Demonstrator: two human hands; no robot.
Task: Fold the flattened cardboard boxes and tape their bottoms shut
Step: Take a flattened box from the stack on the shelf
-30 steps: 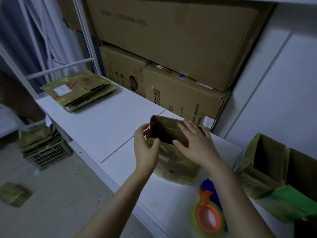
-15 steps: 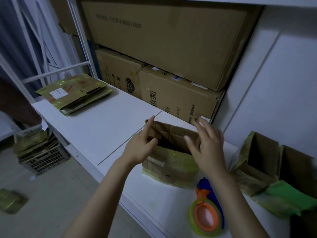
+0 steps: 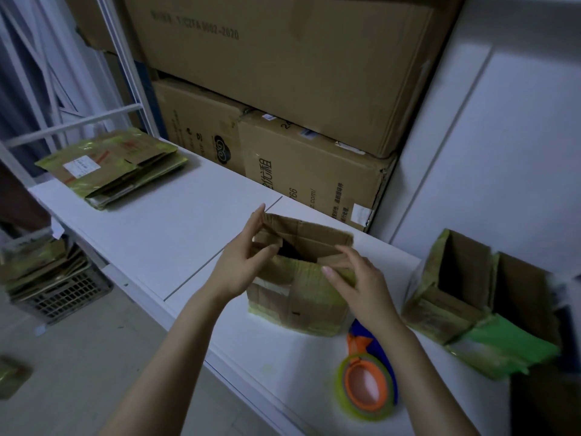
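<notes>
Mid-frame, left hand point(image 3: 242, 265) has straight, together fingers on the box point(image 3: 298, 300) flap; right hand point(image 3: 361, 287) rests loosely spread fingers on its rim.

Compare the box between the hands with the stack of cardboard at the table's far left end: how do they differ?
The box stands opened up, with its upper flaps partly folded inward. The stack lies flattened on the table. The left hand and right hand both touch the box, while nothing touches the stack. Both are brown cardboard with yellow-green tape.
</notes>
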